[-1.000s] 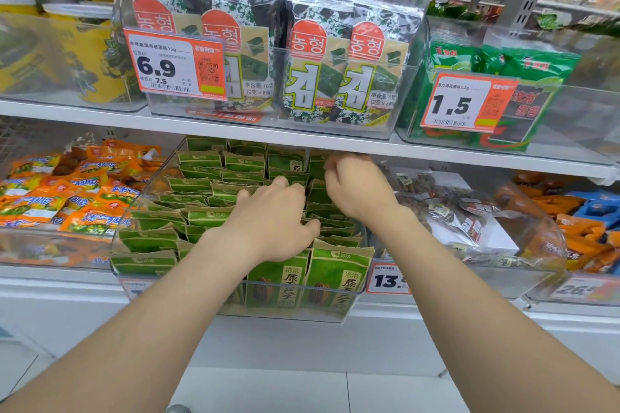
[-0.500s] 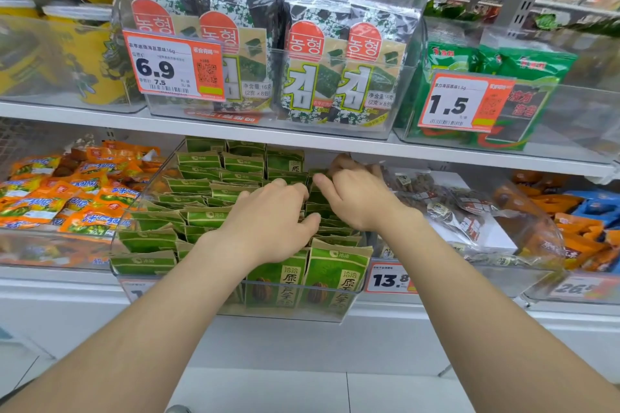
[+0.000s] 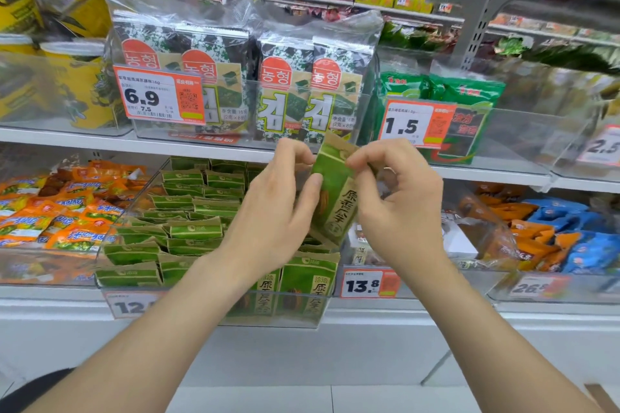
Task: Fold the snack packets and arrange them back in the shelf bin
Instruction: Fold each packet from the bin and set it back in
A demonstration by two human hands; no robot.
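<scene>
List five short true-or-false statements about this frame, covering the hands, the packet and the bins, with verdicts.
1. The left hand and the right hand both pinch one green packet. True.
2. That packet lies flat inside the bin. False: it is held up in the air above the bin, slightly tilted.
3. The bin holds rows of stacked packets. True.
4. The packets in the neighbouring bin on the left are blue. False: they are orange packets.
5. A price tag just right of the bin reads 13.8. True.
</scene>
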